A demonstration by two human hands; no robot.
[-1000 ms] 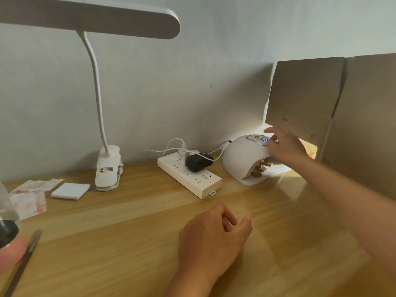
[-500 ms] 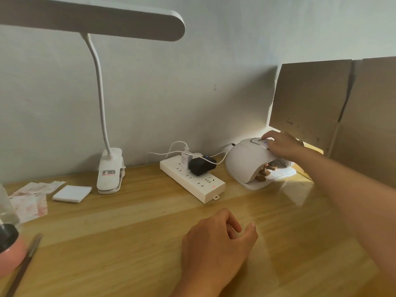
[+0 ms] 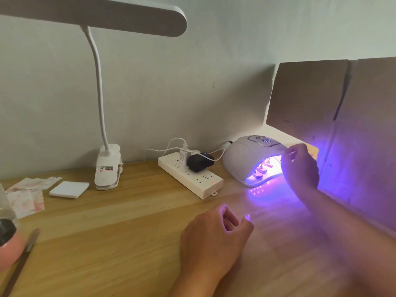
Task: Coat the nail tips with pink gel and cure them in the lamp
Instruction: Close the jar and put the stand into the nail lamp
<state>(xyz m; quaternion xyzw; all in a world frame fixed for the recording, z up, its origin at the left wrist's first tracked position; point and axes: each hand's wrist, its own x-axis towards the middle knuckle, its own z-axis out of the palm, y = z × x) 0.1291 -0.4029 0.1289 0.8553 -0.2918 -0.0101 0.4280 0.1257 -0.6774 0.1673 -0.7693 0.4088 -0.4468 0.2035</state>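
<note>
Nail tips (image 3: 262, 169) sit inside the lamp (image 3: 240, 155), glowing violet, back right on the table (image 3: 107, 232). Right hand (image 3: 300, 168) is at its mouth, fingers loosely curled, holding nothing. Left hand (image 3: 212, 239) rests on the table, loosely curled, empty.

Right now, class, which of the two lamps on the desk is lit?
The dome-shaped nail lamp by the right hand: violet light pours from its opening. The clip-on desk lamp at the left shows no glow.
</note>
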